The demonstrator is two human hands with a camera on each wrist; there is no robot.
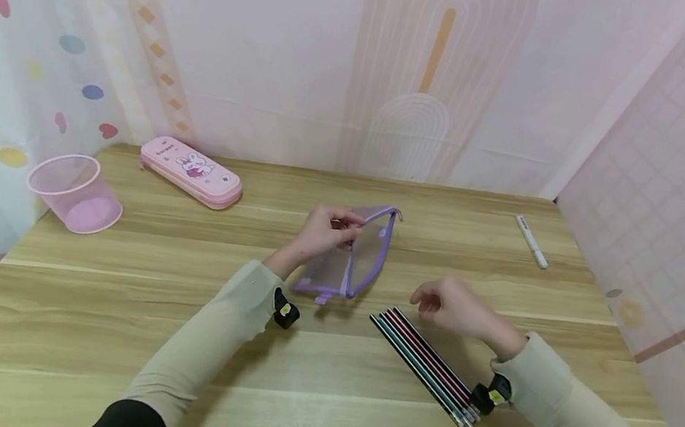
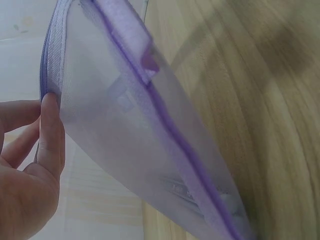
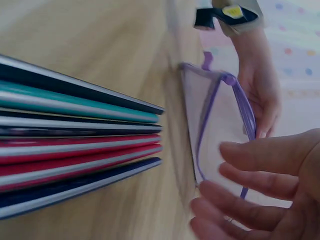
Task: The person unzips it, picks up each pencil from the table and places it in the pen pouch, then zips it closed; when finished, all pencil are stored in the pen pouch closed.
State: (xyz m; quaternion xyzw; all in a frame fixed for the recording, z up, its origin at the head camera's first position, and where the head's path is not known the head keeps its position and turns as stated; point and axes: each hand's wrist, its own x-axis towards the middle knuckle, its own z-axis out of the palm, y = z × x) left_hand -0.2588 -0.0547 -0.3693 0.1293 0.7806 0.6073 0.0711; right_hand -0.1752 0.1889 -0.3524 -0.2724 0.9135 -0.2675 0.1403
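A see-through mesh zipper pouch with purple edging stands with its mouth gaping toward the right. My left hand pinches the zipper edge between thumb and fingers. Through the mesh, some small dark and pale objects show faintly near the pouch's far end. My right hand hovers to the right of the pouch, fingers loosely bent and holding nothing. Below it lies a bundle of several pencils in black, green and red, side by side, their near ends toward the pouch.
At the back left is a pink pencil case with a rabbit print. A pink translucent cup leans at the table's left edge. One white pen lies at the back right. Patterned curtains surround the wooden table.
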